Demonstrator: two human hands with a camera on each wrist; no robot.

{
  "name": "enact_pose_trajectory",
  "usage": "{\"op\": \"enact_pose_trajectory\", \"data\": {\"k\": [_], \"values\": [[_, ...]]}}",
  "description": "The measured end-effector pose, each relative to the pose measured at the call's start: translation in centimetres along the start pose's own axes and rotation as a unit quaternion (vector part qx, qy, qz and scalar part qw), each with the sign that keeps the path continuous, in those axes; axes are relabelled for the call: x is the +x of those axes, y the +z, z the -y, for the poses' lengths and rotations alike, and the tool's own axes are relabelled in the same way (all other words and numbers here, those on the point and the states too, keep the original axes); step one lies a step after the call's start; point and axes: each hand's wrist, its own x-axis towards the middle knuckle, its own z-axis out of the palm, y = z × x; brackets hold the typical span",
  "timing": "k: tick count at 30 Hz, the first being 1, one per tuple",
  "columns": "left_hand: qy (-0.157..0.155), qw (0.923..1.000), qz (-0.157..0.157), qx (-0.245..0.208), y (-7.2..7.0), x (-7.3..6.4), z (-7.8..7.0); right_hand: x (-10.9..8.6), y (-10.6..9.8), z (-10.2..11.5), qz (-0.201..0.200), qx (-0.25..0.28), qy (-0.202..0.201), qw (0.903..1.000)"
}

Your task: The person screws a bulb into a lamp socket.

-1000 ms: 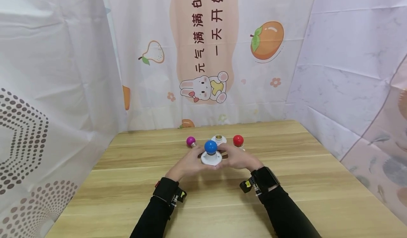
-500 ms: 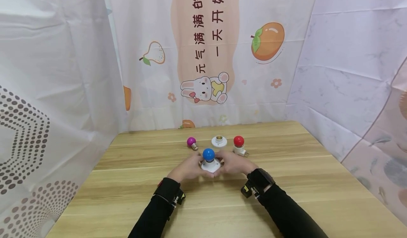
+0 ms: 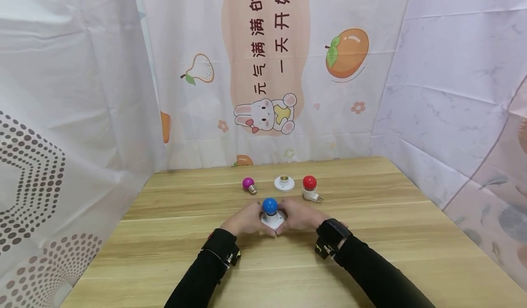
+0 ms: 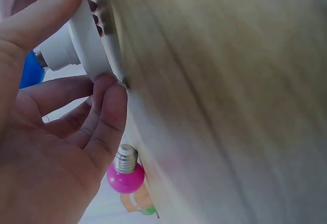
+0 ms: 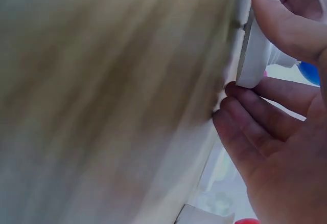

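Observation:
A blue light bulb [image 3: 270,206] stands upright in a round white lamp holder [image 4: 90,40], low over the wooden table in the middle of the head view. My left hand [image 3: 248,219] grips the holder's rim from the left, thumb on the near side and fingers curled under the edge in the left wrist view. From the right, my right hand [image 3: 303,215] grips the same rim, thumb and fingers at its edge. The thumbs come together at the near side of the holder. Both hands' fingertips are close against the tabletop.
Beyond the hands, a purple bulb [image 3: 248,183] lies on its side at the left. A bare white lamp holder [image 3: 284,184] stands in the middle. A red bulb [image 3: 309,182] sits in a white plug adapter [image 3: 310,195] at the right. Printed curtains border the wooden table [image 3: 164,248].
Both hands have lowered the lamp holder with the blue bulb and drawn it nearer to the person. The bare lamp holder and plug adapter behind have come into fuller view.

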Motion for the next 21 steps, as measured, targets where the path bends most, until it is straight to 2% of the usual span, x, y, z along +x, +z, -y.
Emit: {"op": "enact_pose_trajectory", "data": {"k": [4, 15, 21], "values": [[-0.008, 0.9999, 0.006, 0.004, -0.06, -0.05, -0.13, -0.1, 0.11, 0.13, 0.006, 0.008, 0.013, 0.9999], [-0.058, 0.9977, 0.016, 0.031, 0.1, -0.22, -0.31, -0.18, 0.02, 0.3, 0.027, 0.009, 0.022, 0.9994], [-0.074, 0.997, 0.015, 0.017, 0.08, -0.4, -0.48, 0.05, 0.26, 0.2, 0.022, 0.0, 0.031, 0.9993]]}}
